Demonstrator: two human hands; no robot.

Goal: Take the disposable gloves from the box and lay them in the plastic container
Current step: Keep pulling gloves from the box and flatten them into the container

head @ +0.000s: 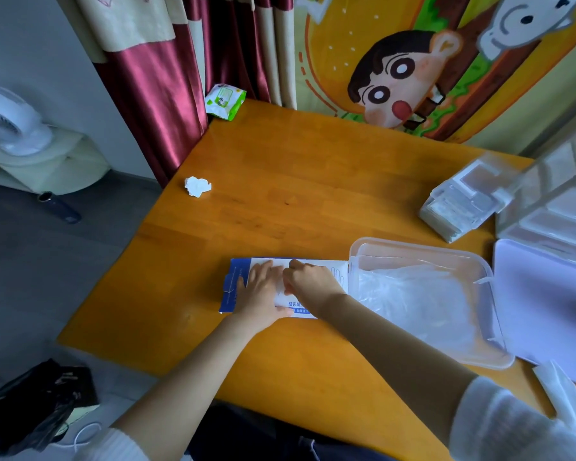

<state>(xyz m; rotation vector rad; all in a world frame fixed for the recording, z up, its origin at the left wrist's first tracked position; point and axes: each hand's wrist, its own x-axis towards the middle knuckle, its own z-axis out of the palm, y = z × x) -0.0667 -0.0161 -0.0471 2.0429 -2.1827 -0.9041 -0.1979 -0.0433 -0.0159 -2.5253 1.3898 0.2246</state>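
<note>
Pressing down flat, the left grip [263, 291] has its fingers straight and spread on the blue-and-white cardboard glove box [234, 294], which lies flat on the orange wooden worktop [280, 201]. Beside it, touching, the right grip [310, 281] curls its fingers down onto the box's white face; whether it has pinched a glove there, I cannot tell. Both forearms reach forward, pale sleeves pushed up.

On to the print: blue Chinese characters run along the box edge just below the right grip, starting "结实", the rest covered by the wrist. A blue line drawing of glove fingers shows just right of the knuckles.

Directly right of the right grip, and touching the box end, sits the clear rectangular plastic container [413, 247], lid off, with thin translucent disposable gloves [419, 301] already lying inside. Right of that lies a flat pale lavender lid [546, 301], and further away, a stack of clear plastic boxes [463, 207].

Well beyond the left grip lies a crumpled white tissue [197, 186]; at the far corner, a green-and-white wipes packet [225, 101], its label too small to read. Behind hang a maroon curtain [153, 94] and an orange cartoon cloth [396, 78]. Down left, on the floor, is a black plastic bag [37, 404].
</note>
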